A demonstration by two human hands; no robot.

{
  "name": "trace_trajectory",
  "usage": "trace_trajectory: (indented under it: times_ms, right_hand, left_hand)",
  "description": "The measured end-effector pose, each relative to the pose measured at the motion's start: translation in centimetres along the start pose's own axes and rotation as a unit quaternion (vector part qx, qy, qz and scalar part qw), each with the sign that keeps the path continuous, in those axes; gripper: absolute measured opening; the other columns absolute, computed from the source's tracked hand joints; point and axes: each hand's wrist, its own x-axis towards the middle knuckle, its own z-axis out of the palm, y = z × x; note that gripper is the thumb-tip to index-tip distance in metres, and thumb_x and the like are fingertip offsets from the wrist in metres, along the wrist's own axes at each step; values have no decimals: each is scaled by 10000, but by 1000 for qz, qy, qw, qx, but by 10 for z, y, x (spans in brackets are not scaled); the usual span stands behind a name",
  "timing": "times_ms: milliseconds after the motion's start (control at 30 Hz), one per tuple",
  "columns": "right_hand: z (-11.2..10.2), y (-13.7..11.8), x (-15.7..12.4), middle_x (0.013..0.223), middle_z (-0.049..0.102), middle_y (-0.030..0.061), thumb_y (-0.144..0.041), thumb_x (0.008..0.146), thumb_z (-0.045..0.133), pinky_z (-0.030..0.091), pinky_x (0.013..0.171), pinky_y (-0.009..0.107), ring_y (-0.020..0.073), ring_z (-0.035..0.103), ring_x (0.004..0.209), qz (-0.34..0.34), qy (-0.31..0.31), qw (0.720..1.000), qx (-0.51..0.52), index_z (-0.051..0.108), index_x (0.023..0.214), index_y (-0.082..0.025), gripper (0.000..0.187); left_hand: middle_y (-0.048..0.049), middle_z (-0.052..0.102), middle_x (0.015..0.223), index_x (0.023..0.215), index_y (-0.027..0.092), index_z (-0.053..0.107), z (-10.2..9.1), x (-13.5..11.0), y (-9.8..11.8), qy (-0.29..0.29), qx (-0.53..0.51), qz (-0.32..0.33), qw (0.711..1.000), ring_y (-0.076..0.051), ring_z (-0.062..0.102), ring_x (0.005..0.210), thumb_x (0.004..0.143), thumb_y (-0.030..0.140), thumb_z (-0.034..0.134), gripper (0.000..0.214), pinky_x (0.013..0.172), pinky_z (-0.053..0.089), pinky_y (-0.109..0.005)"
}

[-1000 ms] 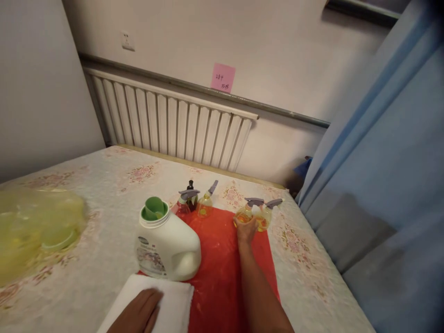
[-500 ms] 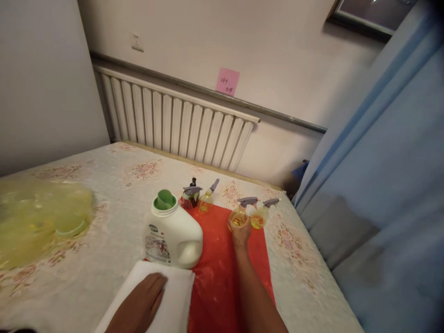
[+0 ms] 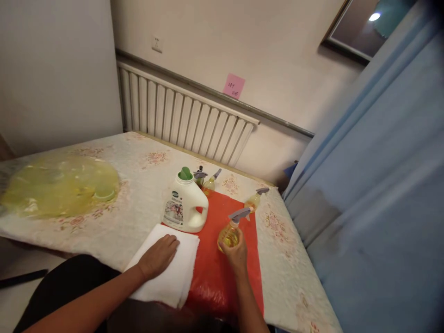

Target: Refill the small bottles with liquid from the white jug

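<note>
Right hand [image 3: 236, 252] grips the spray bottle [image 3: 229, 235], kinda upright, trigger head [image 3: 239, 214] above the fingers; left hand [image 3: 160, 255] just flat on a towel [image 3: 185, 268].

spray bottles [image 3: 228, 238]: 4 | black-capped bottle [image 3: 200, 168]: 1 | jug [image 3: 185, 203]: 1 | towel [image 3: 173, 277]: 1 | red sheet [image 3: 211, 273]: 1

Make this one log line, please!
left hand: resting on white towel | right hand: holding yellow spray bottle | white jug: beyond towel
</note>
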Motion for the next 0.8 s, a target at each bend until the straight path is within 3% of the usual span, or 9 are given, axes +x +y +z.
trace_trajectory:
  times_ms: [200, 300, 400, 500, 633, 733, 800]
  right_hand:
    - [-16, -15, -36, 1173, 704, 137, -356, 543, 806, 530, 956, 505, 341, 677, 1080, 2, -43, 999, -12, 594, 1209, -181, 720]
    - [-22, -25, -50, 1131, 715, 127, -314, 540, 800, 554, 921, 462, 326, 691, 1041, -14, -59, 998, -4, 609, 1188, -175, 690]
    - [-27, -38, -62, 1100, 720, 108, -274, 544, 788, 570, 887, 450, 322, 701, 1003, -23, -90, 996, 1, 621, 1166, -189, 649]
    - [-30, -53, -72, 1081, 722, 86, -276, 571, 766, 573, 880, 458, 321, 704, 991, -25, -122, 992, 12, 624, 1161, -213, 610]
    - [-32, -72, -84, 1087, 727, 66, -243, 581, 741, 580, 864, 428, 302, 709, 971, -27, -171, 984, 35, 632, 1158, -230, 587]
    - [-34, -80, -90, 1098, 731, 64, -250, 584, 744, 574, 879, 422, 298, 708, 978, -25, -199, 979, 47, 629, 1204, -231, 632]
    - [-35, -83, -93, 1129, 725, 76, -238, 576, 745, 563, 907, 415, 299, 700, 1015, -21, -200, 978, 51, 613, 1254, -217, 691]
  left_hand:
    - [-108, 631, 1026, 963, 176, 637, -3, 3, 0, -14, -37, -6, 999, -262, 564, 987, 933, 191, 422, 217, 935, 478, -431]
    - [-113, 658, 1050, 1033, 167, 629, -9, 16, 10, 6, -145, -84, 986, -260, 598, 1020, 880, 195, 453, 234, 953, 494, -442]
    - [-136, 674, 1172, 1223, 143, 572, -30, 35, 39, -13, -333, -167, 928, -252, 640, 1065, 866, 228, 489, 377, 939, 526, -424]
    - [-144, 648, 1298, 1371, 153, 499, -66, 50, 78, -31, -502, -122, 856, -256, 605, 1219, 868, 286, 568, 525, 1033, 487, -418]
    - [-99, 609, 1398, 1354, 207, 560, -106, 56, 116, -114, -607, -50, 785, -278, 558, 1299, 876, 352, 646, 506, 1086, 435, -434]
    - [-63, 669, 1301, 1270, 205, 619, -113, 56, 127, -165, -642, -44, 748, -263, 572, 1270, 867, 383, 671, 443, 1106, 400, -411]
    - [-48, 704, 1178, 1163, 182, 645, -109, 56, 129, -167, -651, -65, 738, -245, 613, 1171, 837, 382, 698, 386, 1051, 428, -381]
